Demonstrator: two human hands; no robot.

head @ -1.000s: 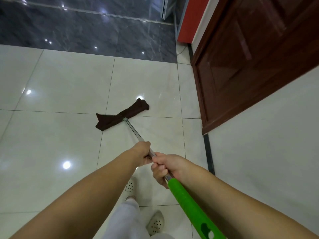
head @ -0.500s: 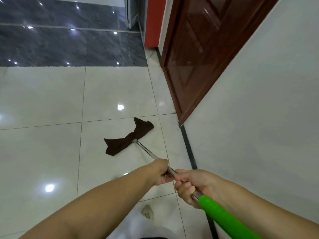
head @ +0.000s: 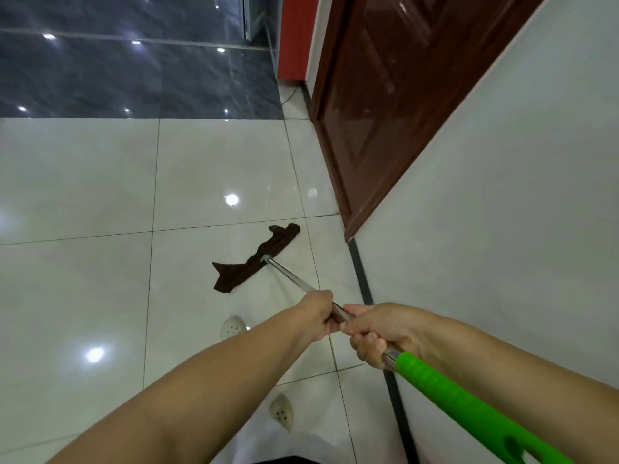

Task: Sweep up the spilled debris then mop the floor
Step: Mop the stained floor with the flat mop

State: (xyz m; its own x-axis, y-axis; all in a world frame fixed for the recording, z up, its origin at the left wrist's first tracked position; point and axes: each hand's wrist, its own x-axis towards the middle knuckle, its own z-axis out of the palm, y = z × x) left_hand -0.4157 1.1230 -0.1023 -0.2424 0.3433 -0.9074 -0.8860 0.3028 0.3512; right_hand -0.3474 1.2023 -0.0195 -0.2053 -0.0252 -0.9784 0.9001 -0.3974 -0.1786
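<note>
A mop with a dark brown cloth head lies flat on the glossy white tiled floor. Its silver pole runs back toward me and ends in a bright green handle at the lower right. My left hand grips the silver pole, further down toward the mop head. My right hand grips the pole just behind it, right above the green handle. No loose debris shows on the tiles.
A dark brown wooden door and a white wall stand close on the right, with a black skirting strip at the floor. Dark grey tiles lie at the back. My pale perforated shoes stand below my arms.
The mop head has come closer to me and nearer the right wall. My view has turned to the right, so the door and wall fill more of the frame.
</note>
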